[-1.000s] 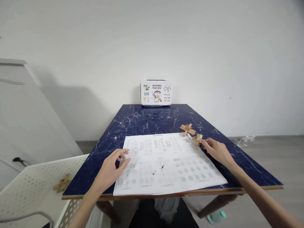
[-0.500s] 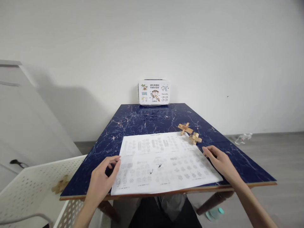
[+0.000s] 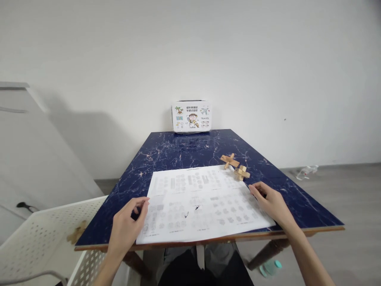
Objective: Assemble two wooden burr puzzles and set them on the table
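A large white printed sheet (image 3: 190, 186) lies across the near part of the blue marbled table, with rows of faint diagrams and small text. My left hand (image 3: 127, 222) has thumb and fingers pinched together at its left edge. At the opposite edge, my right hand (image 3: 272, 202) is closed in a similar pinch, thumb tip at the paper. Past the sheet's far right corner sit two wooden interlocking puzzles: a flat cross-shaped one (image 3: 229, 161) and a chunkier burr-like one (image 3: 241, 172). Two small dark marks show near the sheet's middle.
A white case with cartoon prints (image 3: 192, 116) stands at the table's (image 3: 193, 149) far end against the wall. Left of the table is a white perforated basket (image 3: 38, 234) with wooden pieces (image 3: 77, 233) inside. On the floor are a clear plastic item (image 3: 307, 172) and a teal-capped bottle (image 3: 270, 268).
The view has shifted slightly, so the table contents appear a little further left. Both hands keep nearly the same pose at the sheet's edges.
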{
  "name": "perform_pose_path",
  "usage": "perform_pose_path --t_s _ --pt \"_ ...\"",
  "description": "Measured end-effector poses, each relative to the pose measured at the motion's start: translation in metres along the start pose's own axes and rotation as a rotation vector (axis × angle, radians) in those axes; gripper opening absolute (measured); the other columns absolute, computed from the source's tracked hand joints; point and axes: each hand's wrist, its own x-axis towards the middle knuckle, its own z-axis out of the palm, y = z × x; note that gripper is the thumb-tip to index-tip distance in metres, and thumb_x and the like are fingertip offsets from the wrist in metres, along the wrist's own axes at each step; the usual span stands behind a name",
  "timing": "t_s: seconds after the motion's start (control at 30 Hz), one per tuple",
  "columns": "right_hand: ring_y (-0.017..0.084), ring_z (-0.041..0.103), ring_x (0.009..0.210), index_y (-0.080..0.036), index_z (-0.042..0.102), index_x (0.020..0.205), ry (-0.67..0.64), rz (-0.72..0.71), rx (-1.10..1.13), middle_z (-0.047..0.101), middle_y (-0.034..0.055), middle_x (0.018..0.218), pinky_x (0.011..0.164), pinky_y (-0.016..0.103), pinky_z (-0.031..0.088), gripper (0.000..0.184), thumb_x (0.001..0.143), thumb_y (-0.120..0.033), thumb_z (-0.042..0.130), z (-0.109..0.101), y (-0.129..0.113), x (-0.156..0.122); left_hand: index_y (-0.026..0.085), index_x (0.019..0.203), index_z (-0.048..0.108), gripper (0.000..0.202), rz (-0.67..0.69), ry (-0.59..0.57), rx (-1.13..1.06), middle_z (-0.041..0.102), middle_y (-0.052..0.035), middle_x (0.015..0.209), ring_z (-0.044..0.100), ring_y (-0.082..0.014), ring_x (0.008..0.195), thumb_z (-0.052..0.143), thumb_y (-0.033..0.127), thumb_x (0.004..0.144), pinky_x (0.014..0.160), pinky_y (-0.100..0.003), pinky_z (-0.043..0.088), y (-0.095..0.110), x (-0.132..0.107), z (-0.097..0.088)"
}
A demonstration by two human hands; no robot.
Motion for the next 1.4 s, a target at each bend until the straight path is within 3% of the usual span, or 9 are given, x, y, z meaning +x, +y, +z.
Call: perform_pose_path --t_s 0.2,0.47,0.83,1.4 --pt "0.019 0.060 0.065 -0.021 0.066 0.087 -0.003 -0.018 -0.013 0.072 0.0035 0.075 0.062 0.027 0.043 0.042 0.096 -0.059 0.050 0.001 0.002 0.000 0.022 0.101 0.074 0.026 -0.005 0.023 0.002 0.073 0.0004 0.080 0.065 -0.0143 0.066 0.060 0.044 0.095 0.067 -0.022 0.051 -0.004 -0.001 0.002" --pt "0.018 0.058 0.061 -0.021 0.065 0.087 -0.024 0.011 -0.016 0.069 0.0026 0.071 0.060 0.027 0.043 0.041 0.094 -0.060 0.051 0.000 0.000 0.000 0.022 0.100 0.072 0.022 -0.064 0.151 0.006 0.073 0.0013 0.079 0.067 -0.0141 0.067 0.061 0.038 0.093 0.073 -0.024 0.052 -0.002 -0.001 0.005" --pt "0.018 0.057 0.058 -0.022 0.065 0.085 -0.008 -0.038 -0.026 0.068 0.0027 0.068 0.058 0.027 0.042 0.038 0.093 -0.056 0.051 -0.001 -0.003 0.001 0.022 0.102 0.070 0.022 -0.078 0.148 0.037 0.072 0.0019 0.074 0.066 -0.0145 0.062 0.059 0.039 0.092 0.069 -0.025 0.052 -0.002 -0.001 0.003" --pt "0.024 0.066 0.072 -0.023 0.062 0.086 -0.019 -0.095 0.024 0.072 0.0064 0.079 0.069 0.032 0.043 0.032 0.096 -0.049 0.046 0.001 -0.002 0.002 0.022 0.101 0.068 0.023 -0.106 0.157 0.104 0.071 0.0036 0.067 0.068 -0.0143 0.059 0.060 0.040 0.091 0.067 -0.023 0.053 0.006 0.002 -0.002"
